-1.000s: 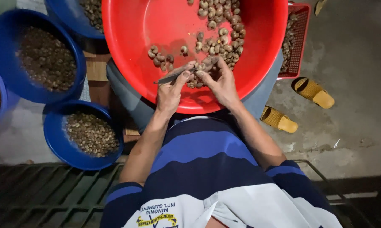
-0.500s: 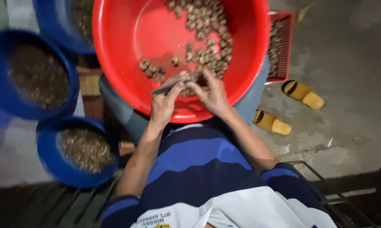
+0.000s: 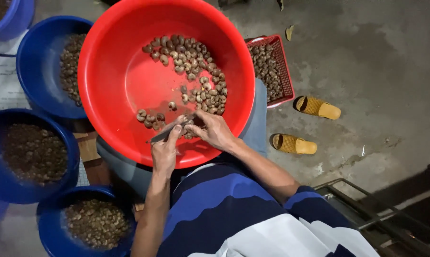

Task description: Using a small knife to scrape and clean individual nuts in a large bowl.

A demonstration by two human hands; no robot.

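Note:
A big red basin (image 3: 115,81) rests on my lap and holds several brown cashew nuts (image 3: 196,76) spread across its right half. My left hand (image 3: 166,151) grips a small metal knife (image 3: 165,134) over the basin's near rim. My right hand (image 3: 215,131) pinches one nut (image 3: 189,124) at the blade's tip, fingers closed around it. A few loose nuts (image 3: 148,119) lie just left of my hands.
Blue basins stand to the left: one with nuts (image 3: 53,66), one with dark shell bits (image 3: 29,152), one with pale pieces (image 3: 93,223). A red mesh basket (image 3: 272,71) of nuts sits to the right. Yellow sandals (image 3: 317,107) lie on the concrete floor. A metal frame (image 3: 367,209) is at lower right.
My view has shifted, so the basin and my hands now sit lower in the frame. My hands stay together on the knife and nut at the basin's near rim.

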